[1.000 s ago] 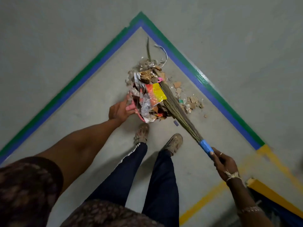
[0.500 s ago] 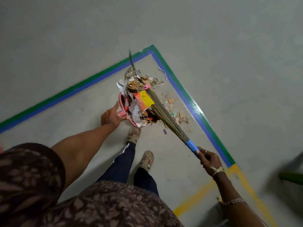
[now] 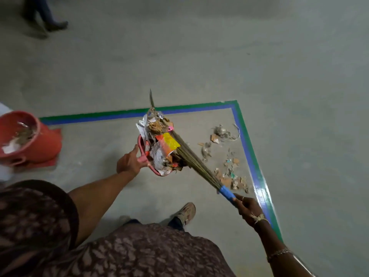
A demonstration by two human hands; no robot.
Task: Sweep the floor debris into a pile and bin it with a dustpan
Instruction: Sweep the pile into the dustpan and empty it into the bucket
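Pink dustpan [image 3: 140, 144], heaped with wrappers and scraps [image 3: 161, 144], is gripped at its handle by the left hand [image 3: 128, 162]. The right hand [image 3: 248, 209] clasps the broom [image 3: 191, 156], whose long axis runs diagonally up and left from that hand, with the bristles lying across the load. The red bin [image 3: 44, 144] stands well apart to the left, nearer the left hand, so emptying probably requires a leftward carry. Loose debris [image 3: 227, 160] lies on the floor to the right of the pan.
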